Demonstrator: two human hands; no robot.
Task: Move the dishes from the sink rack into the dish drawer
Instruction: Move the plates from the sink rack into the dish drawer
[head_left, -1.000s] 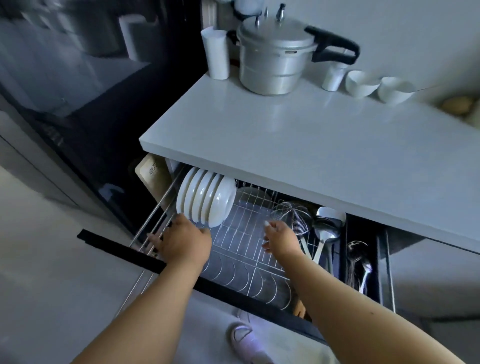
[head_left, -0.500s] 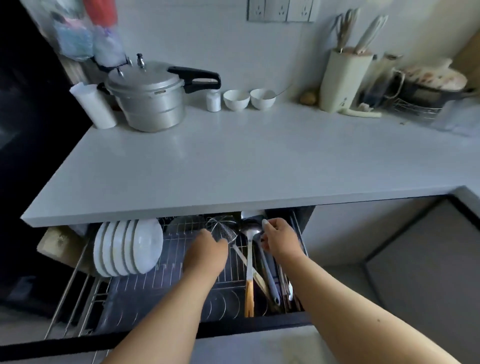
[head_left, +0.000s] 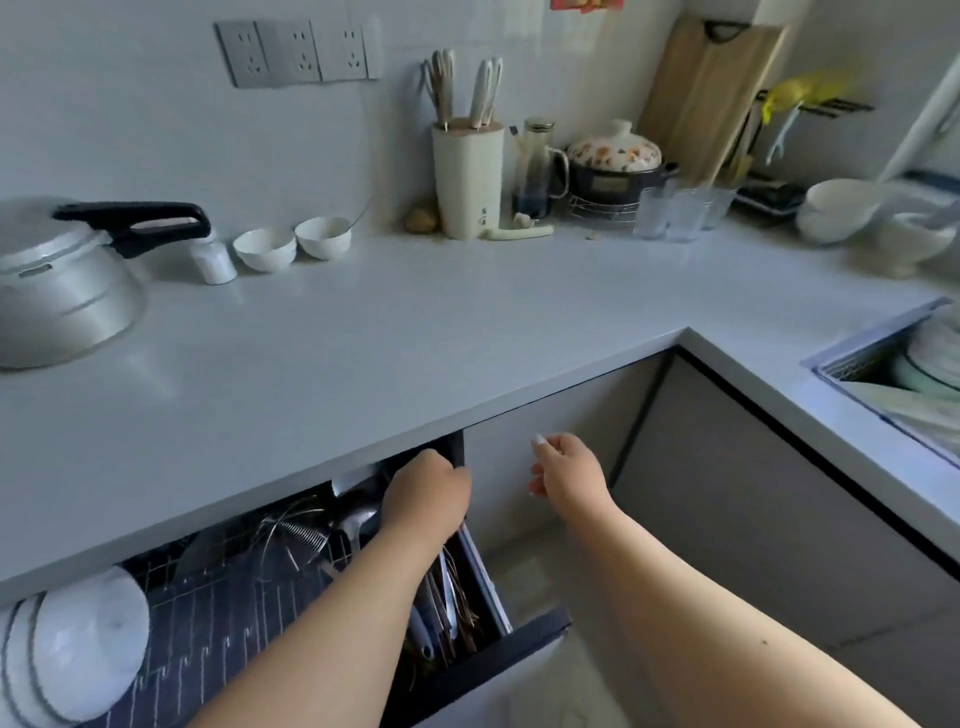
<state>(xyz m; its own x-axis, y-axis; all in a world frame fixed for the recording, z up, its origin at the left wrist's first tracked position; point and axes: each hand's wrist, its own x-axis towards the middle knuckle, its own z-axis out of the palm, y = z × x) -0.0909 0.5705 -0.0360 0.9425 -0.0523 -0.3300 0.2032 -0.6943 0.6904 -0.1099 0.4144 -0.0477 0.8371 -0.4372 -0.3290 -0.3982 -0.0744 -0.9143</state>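
The dish drawer (head_left: 524, 639) stands pulled out under the white counter. Several white plates (head_left: 78, 644) stand upright in its wire rack at the lower left. Ladles and a wire skimmer (head_left: 301, 535) lie in its right part. My left hand (head_left: 428, 499) hovers over the drawer's right utensil section, fingers curled, holding nothing. My right hand (head_left: 569, 475) is lifted in front of the cabinet face, right of the drawer, empty with loose fingers. The sink rack (head_left: 883, 364) shows at the far right edge, with dishes (head_left: 930, 353) in it.
On the counter: a pressure cooker (head_left: 67, 280) at left, two small white bowls (head_left: 291, 244), a knife block (head_left: 467, 176), a casserole pot (head_left: 615, 166), glasses (head_left: 675, 213) and stacked white bowls (head_left: 836, 208) at the back right. A cutting board (head_left: 706, 88) leans on the wall.
The view has swung right and up, bringing the counter corner and sink rack into sight. Both hands have come up out of the drawer and shifted right, empty.
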